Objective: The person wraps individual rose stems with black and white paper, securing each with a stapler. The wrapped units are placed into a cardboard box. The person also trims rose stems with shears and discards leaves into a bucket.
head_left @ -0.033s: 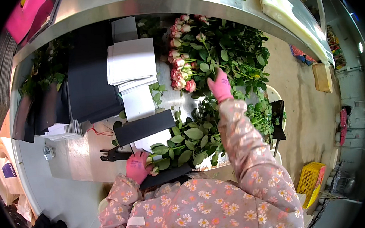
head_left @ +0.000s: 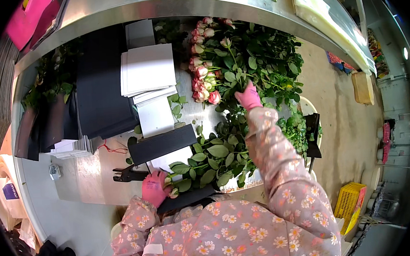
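Note:
My left hand (head_left: 155, 188), in a pink glove, is closed around the head end of several pale roses (head_left: 173, 193) at the near edge of the table. Their leafy stems (head_left: 218, 151) stretch away to the right. Farther off, my right hand (head_left: 249, 97), also gloved in pink, pinches among the stems of a large pile of roses (head_left: 271, 57). A rose (head_left: 225, 42) lies on top of that pile, its stem running down toward my right fingers. Pink and white rose heads (head_left: 201, 72) line the pile's left side. Leaves partly hide what my right fingertips grip.
Left of the roses lie stacked white cards (head_left: 148, 67) and large black sheets (head_left: 103, 88). A ridged black block (head_left: 163, 143) and a black clamp-like tool (head_left: 130, 174) are near my left hand. A metal shelf (head_left: 157, 9) spans the far side. A yellow crate (head_left: 348, 202) stands at right.
My right hand has shifted slightly right and nearer to me, its fingers drawn closer together. My left hand and the roses in it have hardly moved.

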Demonstrator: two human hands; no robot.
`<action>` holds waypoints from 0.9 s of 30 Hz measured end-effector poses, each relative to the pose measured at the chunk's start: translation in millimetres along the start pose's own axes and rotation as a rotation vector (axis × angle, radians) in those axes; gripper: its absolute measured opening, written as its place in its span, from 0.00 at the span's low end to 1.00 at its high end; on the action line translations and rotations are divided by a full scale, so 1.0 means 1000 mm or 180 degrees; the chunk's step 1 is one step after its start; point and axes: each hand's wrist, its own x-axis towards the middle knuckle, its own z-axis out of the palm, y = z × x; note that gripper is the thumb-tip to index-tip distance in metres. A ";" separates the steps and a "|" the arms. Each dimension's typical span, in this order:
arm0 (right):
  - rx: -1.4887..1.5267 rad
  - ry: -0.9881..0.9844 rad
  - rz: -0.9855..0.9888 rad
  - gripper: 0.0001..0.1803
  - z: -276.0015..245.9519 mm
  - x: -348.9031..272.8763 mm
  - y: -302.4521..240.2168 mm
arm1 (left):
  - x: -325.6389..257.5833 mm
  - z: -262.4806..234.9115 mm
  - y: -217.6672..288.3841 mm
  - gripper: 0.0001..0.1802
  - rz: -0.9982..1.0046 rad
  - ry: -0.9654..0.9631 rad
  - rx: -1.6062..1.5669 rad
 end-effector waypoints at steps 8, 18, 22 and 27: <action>0.1516 -0.1924 -0.0518 0.17 -0.130 0.029 0.008 | -0.004 0.004 -0.004 0.26 -0.0266 -0.0067 0.0026; 0.0457 -0.1322 -0.1941 0.22 -0.122 0.036 0.039 | 0.004 0.003 -0.002 0.29 0.0001 -0.0146 0.0200; -0.1573 -0.0924 -0.0753 0.23 -0.123 -0.016 -0.031 | -0.001 0.005 -0.003 0.29 -0.0071 -0.0136 0.0161; -0.1556 -0.1734 -0.0698 0.26 -0.027 -0.081 0.025 | 0.001 0.004 -0.002 0.29 -0.0104 -0.0265 0.0150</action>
